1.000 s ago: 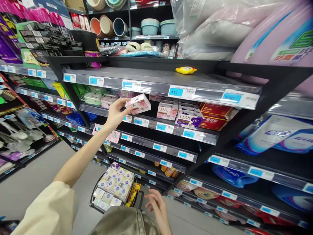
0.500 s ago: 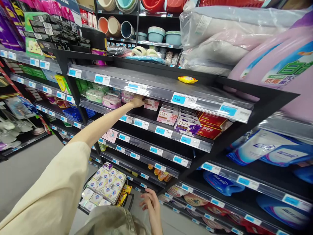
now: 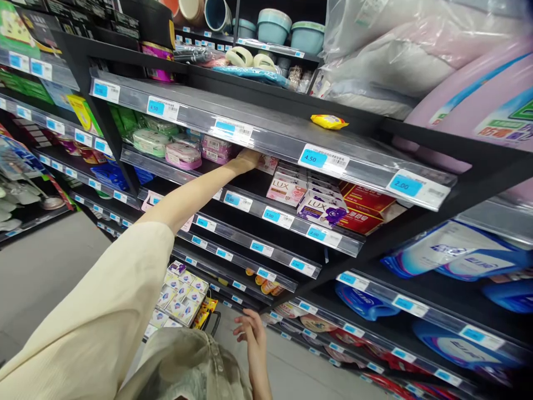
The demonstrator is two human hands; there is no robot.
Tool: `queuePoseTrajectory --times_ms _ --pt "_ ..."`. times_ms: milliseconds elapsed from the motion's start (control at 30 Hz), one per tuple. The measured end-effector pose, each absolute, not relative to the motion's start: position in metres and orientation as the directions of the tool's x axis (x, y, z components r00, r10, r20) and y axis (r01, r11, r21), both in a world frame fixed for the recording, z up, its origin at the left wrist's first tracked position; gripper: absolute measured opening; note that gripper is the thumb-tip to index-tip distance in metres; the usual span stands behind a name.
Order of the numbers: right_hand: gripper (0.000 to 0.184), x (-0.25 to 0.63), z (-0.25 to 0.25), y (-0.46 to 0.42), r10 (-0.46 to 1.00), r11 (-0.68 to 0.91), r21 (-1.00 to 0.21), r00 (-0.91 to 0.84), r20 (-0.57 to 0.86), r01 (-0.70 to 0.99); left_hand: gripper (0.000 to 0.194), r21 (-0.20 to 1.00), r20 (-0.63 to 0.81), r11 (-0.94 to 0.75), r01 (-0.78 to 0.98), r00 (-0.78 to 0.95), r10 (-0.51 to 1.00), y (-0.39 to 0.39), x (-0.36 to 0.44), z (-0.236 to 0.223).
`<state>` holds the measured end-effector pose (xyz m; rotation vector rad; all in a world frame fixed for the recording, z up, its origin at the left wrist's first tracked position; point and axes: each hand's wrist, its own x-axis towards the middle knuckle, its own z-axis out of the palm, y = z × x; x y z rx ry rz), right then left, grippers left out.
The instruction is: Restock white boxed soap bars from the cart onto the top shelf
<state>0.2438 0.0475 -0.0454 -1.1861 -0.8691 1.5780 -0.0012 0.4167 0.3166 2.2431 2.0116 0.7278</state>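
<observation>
My left hand (image 3: 248,160) reaches into the shelf under the top board, its fingers mostly hidden. At its fingertips is a pink-and-white soap box (image 3: 267,163); whether the hand grips it, I cannot tell. To the right stand pink LUX soap boxes (image 3: 286,189), purple LUX soap boxes (image 3: 320,207) and red boxes (image 3: 363,215). Left of the hand sit pink soap dishes (image 3: 183,154) and a green one (image 3: 150,141). My right hand (image 3: 250,328) hangs low in front of the shelves, empty, with its fingers loosely bent and apart.
A cart below holds many white soap boxes (image 3: 181,300) and yellow packets (image 3: 205,312). On the top board (image 3: 266,125) lies a small yellow packet (image 3: 328,121). Large detergent bottles (image 3: 478,94) and blue-and-white packs (image 3: 453,253) are on the right.
My left hand has moved slightly right, up to the pink-and-white box, covering more of it. The view has shifted closer to the shelf. My right hand stays low and empty.
</observation>
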Motion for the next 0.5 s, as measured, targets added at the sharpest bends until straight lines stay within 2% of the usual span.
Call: queuePoseTrajectory --times_ms 500 --pt "0.056 0.25 -0.047 0.051 0.956 -0.294 -0.923 -0.077 -0.284 -0.248 0.042 0.367 0.311 -0.204 0.908 0.087 0.946 0.443 -0.015 0.309"
